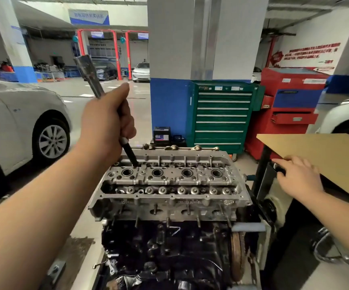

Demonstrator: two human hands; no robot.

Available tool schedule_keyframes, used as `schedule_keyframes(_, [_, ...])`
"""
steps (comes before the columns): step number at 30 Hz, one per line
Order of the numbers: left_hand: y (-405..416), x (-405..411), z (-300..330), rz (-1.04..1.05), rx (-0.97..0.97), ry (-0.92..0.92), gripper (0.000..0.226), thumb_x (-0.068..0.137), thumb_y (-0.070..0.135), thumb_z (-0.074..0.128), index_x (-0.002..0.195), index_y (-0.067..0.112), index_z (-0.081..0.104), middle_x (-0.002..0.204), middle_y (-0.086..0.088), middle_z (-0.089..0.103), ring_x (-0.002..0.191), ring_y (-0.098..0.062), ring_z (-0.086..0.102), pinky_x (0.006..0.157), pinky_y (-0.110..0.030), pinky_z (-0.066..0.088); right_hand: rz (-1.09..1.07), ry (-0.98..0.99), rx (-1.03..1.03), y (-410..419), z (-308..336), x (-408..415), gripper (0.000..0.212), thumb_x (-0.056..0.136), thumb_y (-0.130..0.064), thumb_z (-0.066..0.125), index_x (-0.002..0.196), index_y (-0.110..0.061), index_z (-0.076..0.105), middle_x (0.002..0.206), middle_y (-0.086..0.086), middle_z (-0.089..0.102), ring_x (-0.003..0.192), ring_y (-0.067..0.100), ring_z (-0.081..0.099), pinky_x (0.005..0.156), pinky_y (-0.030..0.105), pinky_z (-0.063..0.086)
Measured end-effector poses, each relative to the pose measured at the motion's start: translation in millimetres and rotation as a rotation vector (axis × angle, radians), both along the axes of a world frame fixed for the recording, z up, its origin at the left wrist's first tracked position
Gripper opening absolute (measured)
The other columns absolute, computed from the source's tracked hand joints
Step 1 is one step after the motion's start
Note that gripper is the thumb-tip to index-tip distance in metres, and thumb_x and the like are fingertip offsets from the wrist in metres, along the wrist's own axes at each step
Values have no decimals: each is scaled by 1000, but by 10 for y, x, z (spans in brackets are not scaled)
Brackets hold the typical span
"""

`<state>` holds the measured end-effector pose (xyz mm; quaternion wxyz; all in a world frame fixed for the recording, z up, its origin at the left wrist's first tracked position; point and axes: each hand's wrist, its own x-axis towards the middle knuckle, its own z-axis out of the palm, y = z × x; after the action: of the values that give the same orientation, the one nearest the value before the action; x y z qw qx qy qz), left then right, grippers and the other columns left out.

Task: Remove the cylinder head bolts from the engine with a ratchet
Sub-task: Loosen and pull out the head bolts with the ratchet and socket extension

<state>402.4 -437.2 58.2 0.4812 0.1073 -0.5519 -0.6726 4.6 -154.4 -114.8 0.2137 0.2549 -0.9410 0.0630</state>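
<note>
An aluminium cylinder head (169, 185) sits on a dark engine block (165, 252) in the middle of the view. My left hand (106, 122) grips a ratchet (90, 74) whose handle sticks up to the left. Its black extension (130, 153) runs down into the far left part of the head. My right hand (299, 176) rests with curled fingers on a black handle (279, 169) at the edge of the brown tabletop (326, 155) to the right.
A green tool cabinet (221, 118) and a red one (290, 109) stand behind the engine. A silver car (19, 122) is at the left, a white car (345, 116) at the right. A blue and grey pillar (190, 59) rises behind.
</note>
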Motion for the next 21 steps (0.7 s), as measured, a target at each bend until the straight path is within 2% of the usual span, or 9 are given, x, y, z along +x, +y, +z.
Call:
schedule_keyframes(4, [266, -326, -197, -90, 11, -74, 54, 102, 30, 61, 52, 22, 40, 48, -1, 24, 38, -19, 24, 44, -24, 24, 144, -85, -348, 117, 107, 583, 43, 97, -30, 60, 140, -31, 58, 136, -1, 62, 129, 27, 48, 109, 50, 41])
schedule_keyframes(6, [346, -492, -358, -129, 11, -117, 52, 100, 32, 63, 54, 21, 41, 47, -1, 25, 38, -20, 24, 43, -25, 25, 219, 31, -578, 409, 15, 986, 33, 98, -30, 57, 130, -28, 61, 121, -9, 63, 118, 16, 51, 104, 41, 43])
schedule_keyframes(8, [411, -647, -524, -162, 6, -173, 51, 98, 35, 65, 54, 22, 43, 46, -1, 26, 40, -20, 24, 43, -26, 26, 162, 244, -737, 760, -223, 1349, 24, 98, -33, 54, 119, -25, 61, 110, -16, 57, 108, 8, 49, 100, 28, 36])
schedule_keyframes(10, [451, -765, -649, -162, 5, -213, 51, 96, 36, 67, 54, 22, 43, 47, -1, 27, 41, -21, 24, 43, -27, 26, -9, 273, -862, 1045, -504, 1510, 27, 98, -39, 53, 118, -21, 58, 111, -9, 57, 108, 12, 51, 99, 28, 35])
schedule_keyframes(11, [462, -813, -686, -145, 4, -218, 50, 95, 35, 68, 54, 22, 43, 48, -1, 28, 41, -21, 24, 43, -27, 27, -119, 175, -922, 1137, -622, 1522, 32, 98, -43, 53, 121, -21, 57, 115, -4, 60, 110, 16, 54, 98, 31, 38])
schedule_keyframes(13, [476, -899, -724, -112, 6, -207, 49, 94, 34, 68, 53, 24, 44, 49, -1, 29, 41, -22, 26, 42, -26, 29, -248, -179, -1025, 1215, -793, 1451, 37, 102, -49, 53, 126, -22, 55, 120, 2, 67, 107, 21, 62, 90, 36, 46])
schedule_keyframes(15, [476, -968, -755, -98, 0, -202, 49, 95, 32, 67, 52, 25, 44, 50, -1, 29, 40, -22, 28, 42, -25, 31, -191, -425, -1001, 1198, -888, 1357, 24, 106, -43, 50, 122, -26, 56, 112, 2, 71, 99, 20, 66, 81, 35, 48])
schedule_keyframes(18, [458, -1019, -827, -75, -24, -250, 51, 96, 31, 66, 52, 24, 44, 50, -2, 28, 40, -23, 29, 44, -25, 33, -92, -483, -993, 1166, -981, 1267, 11, 107, -37, 47, 115, -38, 54, 99, -4, 71, 96, 23, 70, 79, 39, 51])
schedule_keyframes(21, [424, -1022, -863, -54, 2, -258, 51, 96, 31, 65, 50, 24, 44, 50, -1, 28, 42, -21, 29, 42, -25, 34, -47, -473, -1043, 1155, -1098, 1319, 21, 101, -51, 52, 120, -48, 59, 100, -20, 71, 93, -1, 68, 72, 27, 49])
